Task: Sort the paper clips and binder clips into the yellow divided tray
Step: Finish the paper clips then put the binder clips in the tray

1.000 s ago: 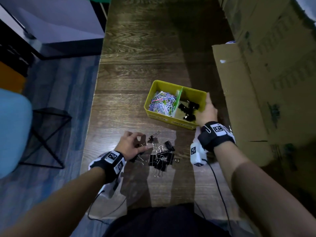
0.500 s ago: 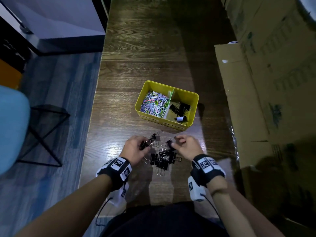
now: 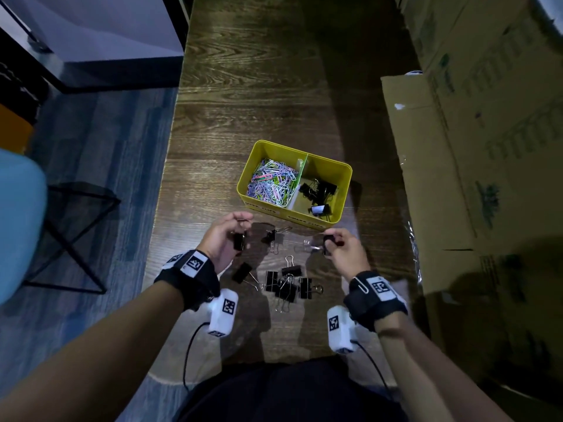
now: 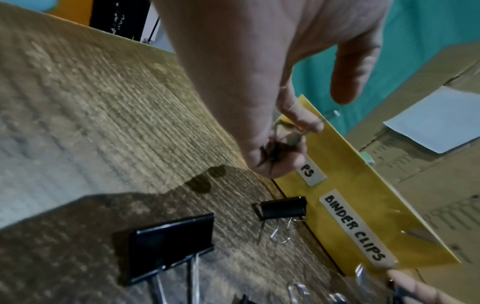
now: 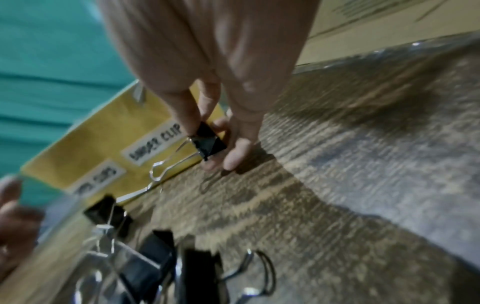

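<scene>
The yellow divided tray [image 3: 342,193] stands on the wooden table, with coloured paper clips [image 3: 272,185] in its left compartment and black binder clips [image 3: 318,190] in its right one. Just in front of it my left hand [image 3: 227,239] holds a black binder clip [image 3: 239,241] in curled fingers. My right hand [image 3: 342,248] pinches another black binder clip [image 5: 209,145] by its body, wire handles pointing left. A small clip [image 3: 271,236] lies between the hands. Several more binder clips [image 3: 286,284] lie in a pile nearer me. The tray front [image 4: 363,216] reads BINDER CLIPS.
Flattened cardboard boxes [image 3: 475,147] crowd the table's right side. The table's left edge [image 3: 166,193] drops to a blue floor with a black-legged stool [image 3: 76,239]. A white board [image 3: 97,35] stands at the far left. Bare wood stretches beyond the tray.
My right hand came back from the tray's right compartment to the pile and picked up a binder clip. Both hands then lifted apart, each holding a clip.
</scene>
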